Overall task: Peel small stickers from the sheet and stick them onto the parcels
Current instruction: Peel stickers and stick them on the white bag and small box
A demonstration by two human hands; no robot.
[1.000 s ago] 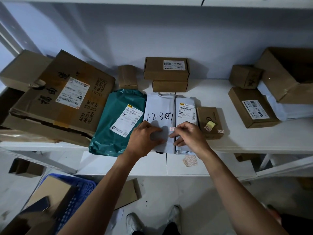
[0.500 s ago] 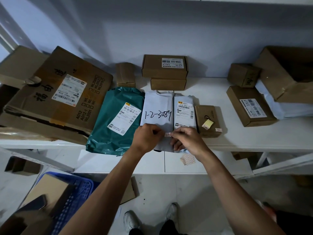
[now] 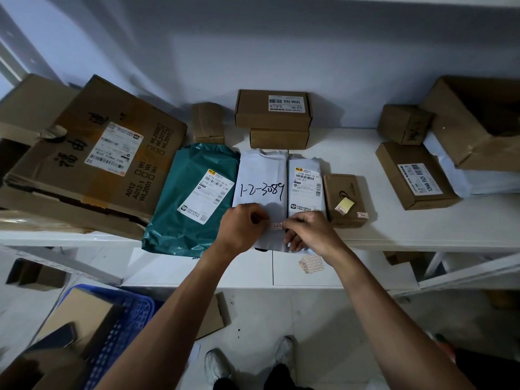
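A white poly parcel (image 3: pixel 261 170) marked "1-2-3089" lies on the shelf between a green poly parcel (image 3: pixel 180 204) and a narrower white parcel (image 3: pixel 305 187). A small pink-edged sticker (image 3: pixel 276 226) sits on the marked parcel's near end. My left hand (image 3: pixel 242 226) is curled, its thumb and fingertips at the sticker's left edge. My right hand (image 3: pixel 308 232) has its fingertips on the sticker's right edge. The sticker sheet (image 3: pixel 311 263) lies on the lower ledge under my right wrist. A small brown box (image 3: pixel 344 192) to the right carries a sticker (image 3: pixel 362 215).
Large taped cartons (image 3: pixel 92 164) fill the shelf's left. Stacked brown boxes (image 3: pixel 274 114) stand at the back, more boxes (image 3: pixel 416 175) at the right. The shelf edge (image 3: pixel 422 243) runs in front. Below left is a blue crate (image 3: pixel 123 327).
Both hands have carried the small sticker toward the near end of the marked white parcel and drawn closer together. The view has shifted slightly.
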